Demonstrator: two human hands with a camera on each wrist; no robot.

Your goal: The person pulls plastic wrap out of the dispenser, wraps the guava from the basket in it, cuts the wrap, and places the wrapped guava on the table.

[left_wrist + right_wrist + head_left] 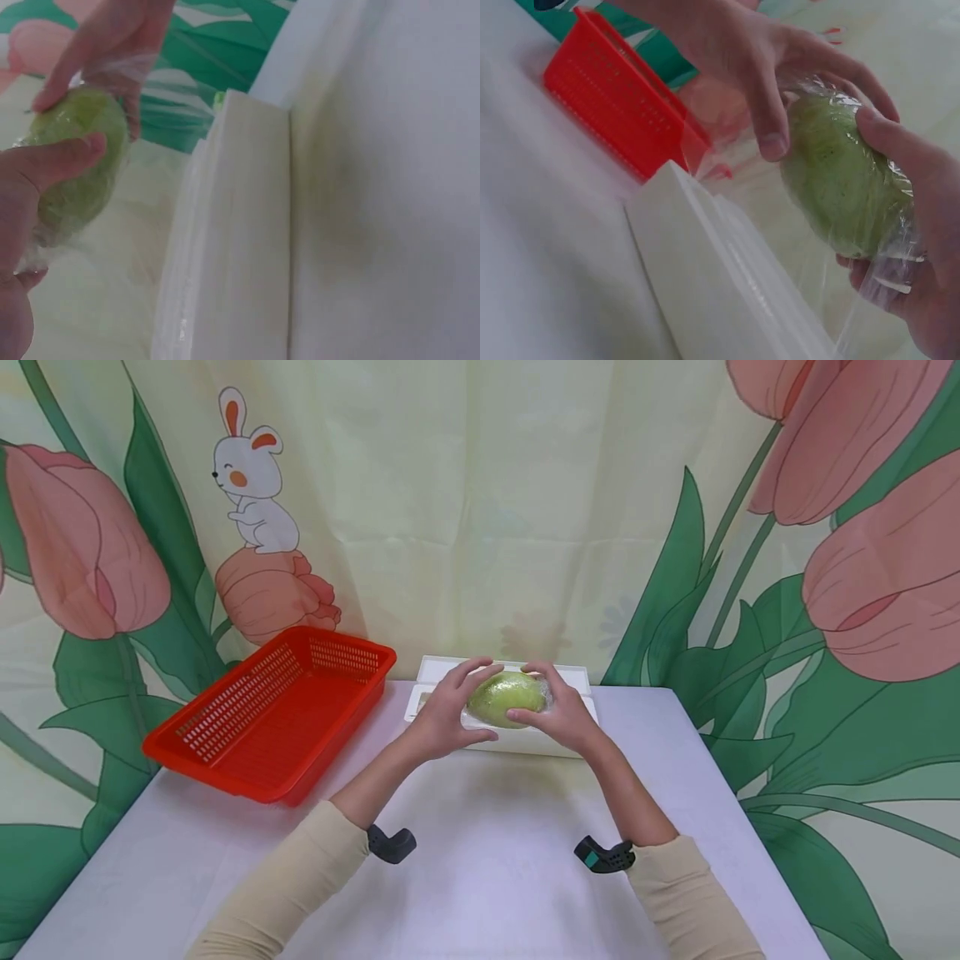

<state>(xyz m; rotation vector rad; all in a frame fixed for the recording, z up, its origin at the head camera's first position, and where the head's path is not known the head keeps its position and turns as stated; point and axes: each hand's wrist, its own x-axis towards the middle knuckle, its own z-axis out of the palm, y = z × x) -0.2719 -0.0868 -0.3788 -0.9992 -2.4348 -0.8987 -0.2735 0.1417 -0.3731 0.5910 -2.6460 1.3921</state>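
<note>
Sleeves in beige reached forward over a white table, a black device worn at each wrist. Beyond them, two bare hands held up a rounded green fruit wrapped in clear plastic film. The left hand curved loosely around one side of it, thumb spread well apart from the fingers; the right hand gripped the opposite side, its thumb laid across the front. The fruit was in the air above a long white box with a white flap at its back. To the left, a red plastic basket with perforated sides rested near the table's far corner. Farthest away hung a pale curtain printed with pink tulips, green leaves and a white rabbit.
</note>
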